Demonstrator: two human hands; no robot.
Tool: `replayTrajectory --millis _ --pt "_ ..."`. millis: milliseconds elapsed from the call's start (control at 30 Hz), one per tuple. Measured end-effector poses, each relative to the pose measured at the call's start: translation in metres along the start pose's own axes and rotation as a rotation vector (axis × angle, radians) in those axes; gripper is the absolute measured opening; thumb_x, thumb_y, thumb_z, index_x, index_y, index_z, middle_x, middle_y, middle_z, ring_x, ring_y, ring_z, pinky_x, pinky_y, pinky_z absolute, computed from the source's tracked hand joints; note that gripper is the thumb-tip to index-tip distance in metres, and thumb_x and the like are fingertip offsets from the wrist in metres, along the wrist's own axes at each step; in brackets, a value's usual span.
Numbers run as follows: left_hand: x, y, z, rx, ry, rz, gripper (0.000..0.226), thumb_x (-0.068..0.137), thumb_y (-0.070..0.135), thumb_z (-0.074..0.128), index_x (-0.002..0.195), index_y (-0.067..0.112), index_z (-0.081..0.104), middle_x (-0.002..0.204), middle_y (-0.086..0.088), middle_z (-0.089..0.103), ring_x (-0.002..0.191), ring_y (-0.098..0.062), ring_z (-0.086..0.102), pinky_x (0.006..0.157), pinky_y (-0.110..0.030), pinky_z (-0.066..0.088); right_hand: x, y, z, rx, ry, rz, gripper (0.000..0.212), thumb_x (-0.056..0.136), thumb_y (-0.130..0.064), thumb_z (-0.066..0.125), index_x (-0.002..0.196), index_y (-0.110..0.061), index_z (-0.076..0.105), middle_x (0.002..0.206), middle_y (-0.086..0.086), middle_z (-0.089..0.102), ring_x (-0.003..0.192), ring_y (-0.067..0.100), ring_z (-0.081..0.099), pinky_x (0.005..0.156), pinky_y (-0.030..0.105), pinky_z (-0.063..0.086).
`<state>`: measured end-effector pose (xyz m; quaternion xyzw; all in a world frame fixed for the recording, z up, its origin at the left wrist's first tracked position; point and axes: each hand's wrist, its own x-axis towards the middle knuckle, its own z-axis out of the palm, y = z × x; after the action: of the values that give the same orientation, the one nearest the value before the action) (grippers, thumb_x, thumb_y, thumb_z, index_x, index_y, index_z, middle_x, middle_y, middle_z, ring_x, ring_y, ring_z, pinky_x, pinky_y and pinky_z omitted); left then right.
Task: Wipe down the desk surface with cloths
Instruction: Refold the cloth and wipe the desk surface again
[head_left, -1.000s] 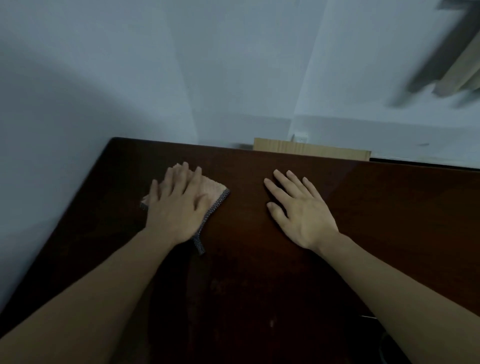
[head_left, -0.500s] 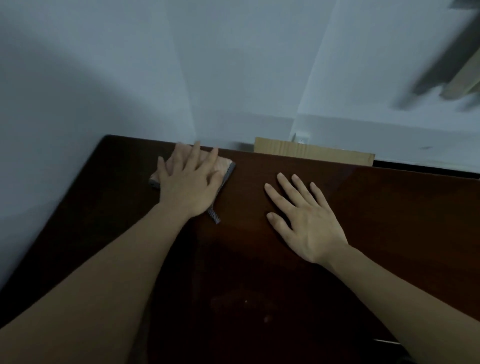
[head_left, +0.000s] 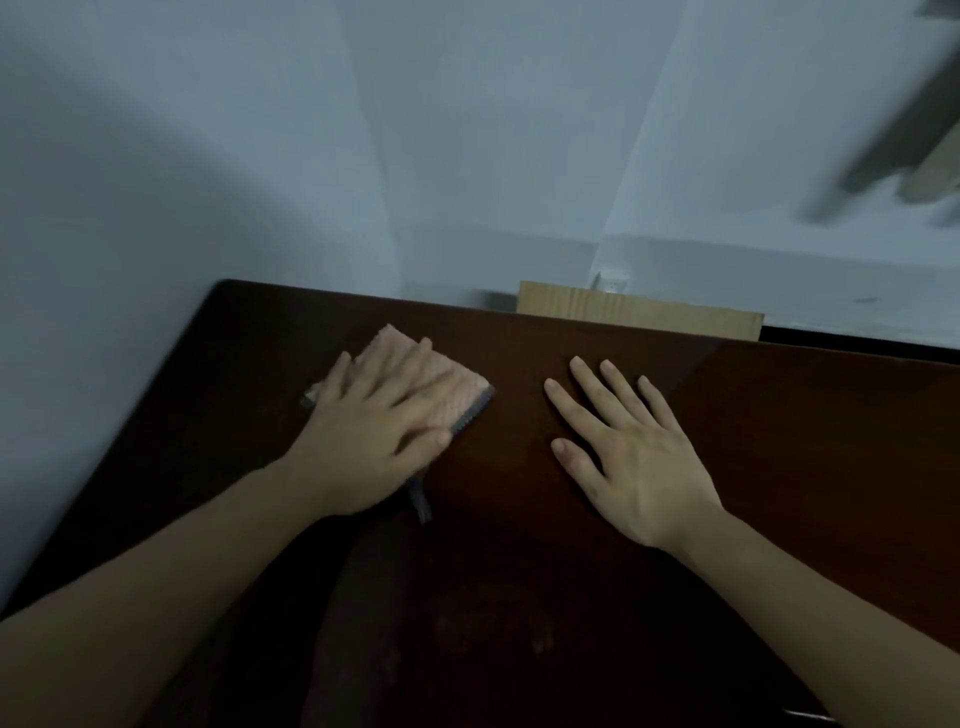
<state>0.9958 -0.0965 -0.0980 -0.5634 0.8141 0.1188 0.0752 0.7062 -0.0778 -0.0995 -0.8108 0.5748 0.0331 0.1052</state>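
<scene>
While the left hand (head_left: 371, 441) presses flat on the pink cloth (head_left: 447, 376), the right hand (head_left: 631, 457) rests splayed on the desk (head_left: 779, 441).

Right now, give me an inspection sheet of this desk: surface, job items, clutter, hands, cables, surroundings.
Surface: dark brown wooden desk, glossy, with faint smudges near the front edge.
Job's things: one pink cloth with a grey edge, lying flat on the desk near its far left corner.
Clutter: nothing seen.
Hands: left hand presses flat on the cloth with straight fingers; right hand rests flat on the bare desk, fingers spread, holding nothing.
Cables: nothing seen.
Surroundings: pale walls meeting in a corner behind the desk; a light brown board behind the desk's far edge; a blurred object at upper right, too unclear to name.
</scene>
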Motion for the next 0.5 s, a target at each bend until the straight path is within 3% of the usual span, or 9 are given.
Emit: replayTrajectory --millis 133,233,400,500 --pt "0.053 -0.026 -0.015 -0.075 0.054 -0.288 0.058 0.099 0.067 0.002 0.156 0.054 -0.001 0.168 0.007 -0.019 0.153 -0.030 -0.020 0.121 -0.059 -0.011 0.001 0.001 0.000 -0.004 0.001 0.007 0.067 0.094 -0.067 -0.007 0.158 -0.048 -0.007 0.167 -0.013 -0.018 0.153 0.012 -0.022 0.124 0.039 -0.015" --pt "0.077 -0.013 -0.019 -0.154 0.074 -0.413 0.055 0.104 0.060 0.008 0.158 0.051 0.001 0.169 0.003 -0.015 0.154 -0.036 -0.015 0.118 -0.062 -0.011 0.000 0.000 0.001 -0.008 0.001 0.008 0.067 0.094 -0.067 -0.006 0.158 -0.048 -0.005 0.168 -0.013 -0.017 0.154 0.012 -0.022 0.125 0.040 -0.013" --pt "0.038 0.050 -0.006 -0.104 0.086 -0.203 0.055 0.104 0.059 0.010 0.157 0.049 0.001 0.167 0.005 -0.021 0.152 -0.031 -0.022 0.121 -0.058 -0.013 0.001 -0.001 -0.001 -0.005 -0.005 0.007 0.068 0.094 -0.066 -0.005 0.159 -0.047 -0.003 0.168 -0.012 -0.015 0.154 0.013 -0.020 0.125 0.039 -0.013" --pt "0.003 0.049 0.001 -0.036 0.051 -0.029 0.057 0.101 0.065 0.009 0.155 0.052 -0.006 0.163 0.013 -0.026 0.151 -0.022 -0.026 0.122 -0.054 -0.012 -0.001 -0.002 -0.001 -0.015 0.001 0.006 0.070 0.093 -0.066 -0.007 0.159 -0.045 -0.003 0.169 -0.011 -0.014 0.155 0.014 -0.018 0.125 0.039 -0.012"
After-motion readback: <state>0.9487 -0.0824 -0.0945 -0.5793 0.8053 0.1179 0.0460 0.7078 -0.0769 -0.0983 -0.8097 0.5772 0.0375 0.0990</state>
